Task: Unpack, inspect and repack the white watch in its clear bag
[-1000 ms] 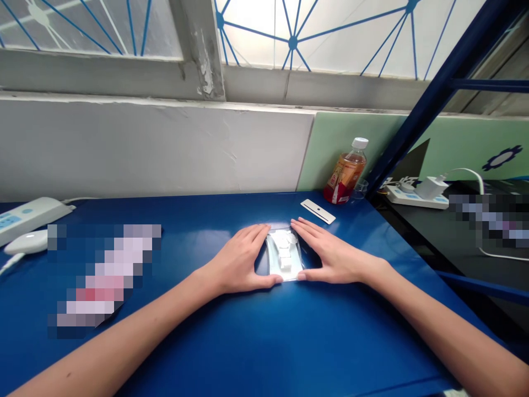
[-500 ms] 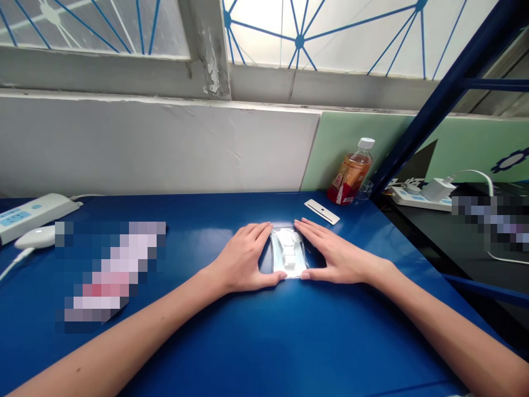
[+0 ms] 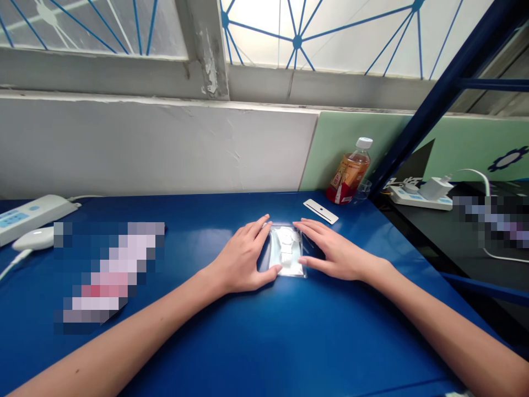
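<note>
A small clear plastic packet (image 3: 292, 270) lies flat on the blue table, with something white and strap-like inside whose exact kind I cannot make out. My left hand (image 3: 243, 256) rests along the packet's left side, fingers stretched forward and thumb at its lower left edge. On the opposite side is my right hand (image 3: 336, 251), its fingers extended near the upper right corner and its thumb over the right edge. Both hands are open, framing the packet without gripping it. Just beyond my right fingers lies a white slotted strip (image 3: 320, 211).
A drink bottle (image 3: 349, 171) stands at the back right by a blue metal post (image 3: 430, 105). At left are a power strip (image 3: 35, 215), a white cabled device (image 3: 33, 239) and a pixelated object (image 3: 115, 270). Another power strip (image 3: 419, 197) lies beyond the post.
My right thumb has moved up from the packet's lower edge. A left finger has lifted slightly at the top, and the left thumb has shifted a little. The packet stays in place.
</note>
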A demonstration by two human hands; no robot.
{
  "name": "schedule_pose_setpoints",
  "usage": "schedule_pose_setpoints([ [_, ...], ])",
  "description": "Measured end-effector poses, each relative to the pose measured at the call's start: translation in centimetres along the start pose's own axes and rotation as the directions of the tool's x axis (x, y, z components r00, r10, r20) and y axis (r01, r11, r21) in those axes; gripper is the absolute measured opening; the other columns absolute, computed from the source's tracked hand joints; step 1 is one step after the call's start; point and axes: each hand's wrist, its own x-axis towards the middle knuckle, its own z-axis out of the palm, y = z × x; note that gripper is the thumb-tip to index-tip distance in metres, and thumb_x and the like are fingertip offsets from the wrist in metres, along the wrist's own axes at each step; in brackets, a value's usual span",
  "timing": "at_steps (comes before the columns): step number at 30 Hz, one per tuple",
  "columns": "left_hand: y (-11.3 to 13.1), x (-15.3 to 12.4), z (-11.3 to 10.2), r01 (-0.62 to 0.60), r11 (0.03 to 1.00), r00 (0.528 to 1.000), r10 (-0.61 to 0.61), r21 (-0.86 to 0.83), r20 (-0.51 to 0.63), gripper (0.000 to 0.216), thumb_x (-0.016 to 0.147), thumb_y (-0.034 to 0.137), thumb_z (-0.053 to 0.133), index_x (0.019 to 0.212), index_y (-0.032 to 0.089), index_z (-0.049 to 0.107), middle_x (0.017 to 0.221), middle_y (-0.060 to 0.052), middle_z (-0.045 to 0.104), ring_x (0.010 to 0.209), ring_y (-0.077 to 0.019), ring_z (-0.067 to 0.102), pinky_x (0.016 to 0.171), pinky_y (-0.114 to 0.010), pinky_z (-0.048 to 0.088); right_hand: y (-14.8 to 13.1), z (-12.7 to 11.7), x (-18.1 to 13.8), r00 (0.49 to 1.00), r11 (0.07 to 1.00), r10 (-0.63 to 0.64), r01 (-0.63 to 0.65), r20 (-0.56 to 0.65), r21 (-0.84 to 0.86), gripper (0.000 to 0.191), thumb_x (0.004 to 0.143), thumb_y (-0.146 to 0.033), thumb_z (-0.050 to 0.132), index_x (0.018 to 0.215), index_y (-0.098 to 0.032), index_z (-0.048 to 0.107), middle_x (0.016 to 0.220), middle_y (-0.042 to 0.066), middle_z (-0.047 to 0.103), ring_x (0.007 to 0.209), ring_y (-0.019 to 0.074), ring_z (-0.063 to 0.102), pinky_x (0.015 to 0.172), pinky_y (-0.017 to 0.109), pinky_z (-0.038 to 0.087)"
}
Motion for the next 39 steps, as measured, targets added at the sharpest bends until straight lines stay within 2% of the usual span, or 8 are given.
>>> schedule_pose_setpoints([
  [6, 0.0, 0.1, 0.0, 0.016, 1.0, 0.999, -0.016, 0.015, -0.033, 0.053, 0.091, 0.032, 0.049, 0.138, 0.008, 0.045, 0.145, -0.021, 0.046, 0.134, -0.0335, 0.042, 0.109, -0.049, 0.038, 0.2, 0.1, 0.4, 0.985, 0.999, 0.031, -0.032, -0.171, -0.003, 0.043, 0.094, -0.041, 0.053, 0.129, -0.017, 0.058, 0.111, 0.015, 0.067, 0.105, 0.0298, 0.062, 0.091, 0.046, 0.053],
  [9, 0.0, 0.3, 0.0, 0.021, 1.0, 0.999, -0.021, -0.005, -0.041, 0.041, 0.094, 0.032, 0.046, 0.127, 0.011, 0.056, 0.134, -0.018, 0.056, 0.126, -0.0318, 0.05, 0.106, -0.048, 0.042, -0.1, 0.0, 0.4, 0.989, 0.998, 0.003, 0.006, -0.146, 0.06, 0.041, 0.093, -0.04, 0.055, 0.128, -0.019, 0.058, 0.088, 0.009, 0.069, 0.085, 0.0253, 0.065, 0.079, 0.041, 0.054],
  [12, -0.1, 0.3, 0.0, -0.016, 0.999, 0.999, 0.015, -0.044, -0.029, 0.048, 0.091, 0.044, 0.054, 0.126, 0.011, 0.058, 0.132, -0.019, 0.057, 0.125, -0.0333, 0.05, 0.105, -0.048, 0.043, -0.4, 0.0, 0.3, 0.991, 0.987, -0.068, 0.083, -0.113, 0.135, 0.039, 0.093, -0.038, 0.055, 0.127, -0.02, 0.059, 0.077, 0.004, 0.067, 0.073, 0.0209, 0.063, 0.071, 0.035, 0.053],
  [16, -0.3, 0.2, 0.2, -0.024, 0.997, 1.0, 0.023, -0.079, -0.014, 0.057, 0.086, 0.05, 0.061, 0.129, 0.013, 0.056, 0.134, -0.019, 0.055, 0.127, -0.0357, 0.048, 0.105, -0.051, 0.042, -0.2, -0.1, 0.1, 0.978, 0.992, -0.075, 0.093, -0.192, 0.082, 0.047, 0.089, -0.042, 0.061, 0.131, -0.022, 0.057, 0.104, 0.011, 0.067, 0.097, 0.0263, 0.064, 0.085, 0.041, 0.054],
  [19, -0.3, 0.3, 0.2, -0.013, 0.996, 1.0, 0.013, -0.087, -0.007, 0.059, 0.084, 0.051, 0.063, 0.13, 0.015, 0.056, 0.133, -0.018, 0.057, 0.127, -0.0355, 0.049, 0.105, -0.051, 0.042, 0.0, -0.3, 0.1, 0.985, 0.992, -0.1, 0.111, -0.14, 0.067, 0.061, 0.084, -0.05, 0.065, 0.137, -0.021, 0.053, 0.13, 0.016, 0.058, 0.118, 0.0318, 0.057, 0.098, 0.047, 0.05],
  [23, -0.3, 0.4, 0.0, -0.006, 0.998, 1.0, 0.006, -0.067, -0.002, 0.06, 0.083, 0.054, 0.063, 0.128, 0.016, 0.057, 0.131, -0.017, 0.06, 0.123, -0.0347, 0.053, 0.102, -0.05, 0.044, 0.2, -0.4, 0.3, 0.994, 0.991, -0.085, 0.092, -0.069, 0.095, 0.064, 0.085, -0.052, 0.065, 0.137, -0.017, 0.053, 0.132, 0.017, 0.059, 0.122, 0.0316, 0.056, 0.102, 0.047, 0.048],
  [34, -2.1, 0.7, -1.5, -0.119, 0.993, 0.984, 0.12, -0.014, 0.135, 0.077, 0.077, 0.066, 0.065, 0.134, 0.014, 0.053, 0.137, -0.019, 0.055, 0.125, -0.0354, 0.052, 0.103, -0.047, 0.043, 0.8, -0.1, 0.1, 0.992, 0.998, -0.04, 0.047, -0.123, 0.052, 0.064, 0.083, -0.052, 0.066, 0.137, -0.02, 0.053, 0.146, 0.019, 0.046, 0.133, 0.0356, 0.046, 0.105, 0.054, 0.043],
  [39, -2.7, 0.5, -1.2, -0.104, 0.993, 0.99, 0.108, -0.053, 0.094, 0.077, 0.075, 0.063, 0.069, 0.132, 0.013, 0.055, 0.136, -0.019, 0.056, 0.127, -0.036, 0.05, 0.105, -0.049, 0.041, 0.7, -0.3, 0.0, 0.996, 1.0, -0.018, 0.016, -0.091, -0.019, 0.064, 0.084, -0.056, 0.063, 0.135, -0.018, 0.053, 0.149, 0.019, 0.042, 0.136, 0.0359, 0.042, 0.106, 0.054, 0.043],
])
